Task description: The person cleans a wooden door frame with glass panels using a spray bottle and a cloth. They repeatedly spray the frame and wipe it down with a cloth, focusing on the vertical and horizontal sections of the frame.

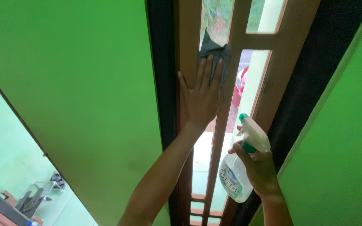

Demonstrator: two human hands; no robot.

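spray bottle (pixel 239 167), clear plastic with a white and green trigger head, sits at five o'clock, right hand (pixel 258 167) wrapped tight around its neck. further up, left hand (pixel 202 98) flattens a dark grey cloth (pixel 215 52) against the glass at twelve o'clock, fingers spread. brown wooden window frame (pixel 227 117) splits the narrow panes. green walls flank both sides. something red beyond the glass, hard to make out.
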